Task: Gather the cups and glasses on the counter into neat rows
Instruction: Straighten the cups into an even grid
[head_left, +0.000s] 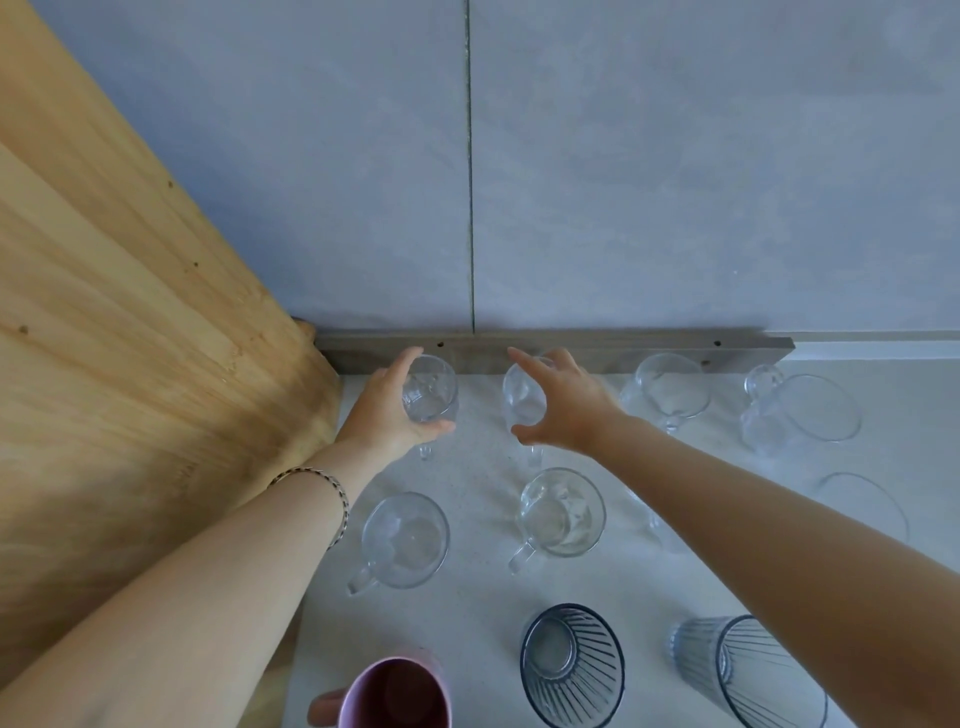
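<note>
Head view. My left hand (387, 410): fingers clamped round a clear glass mug (431, 392), back row, beside the wooden panel (130, 364). My right hand (569, 408): fingers spread around the neighbouring mug (522, 400); I cannot tell contact. Both mugs stand on the surface (478, 597).

- Left of frame: wooden panel (130, 338), solid, closing that whole side down to the counter (483, 597).
- Top: grey wall (675, 156) with a dark strip (597, 347) at its foot; no way behind.
- Back row: leftmost mug (431, 395) gripped by the left hand (384, 410); second mug (519, 402) under the spread right hand (566, 410); third mug (670, 387) and fourth mug (800, 410) stand apart.
- Middle row: two clear mugs (405, 540) (563, 512), with a bare lane between them.
- Bottom: pink mug (395, 693) and two ribbed glasses (571, 665) (753, 670), set close together.
- Upper right: bare counter past the strip's end.
</note>
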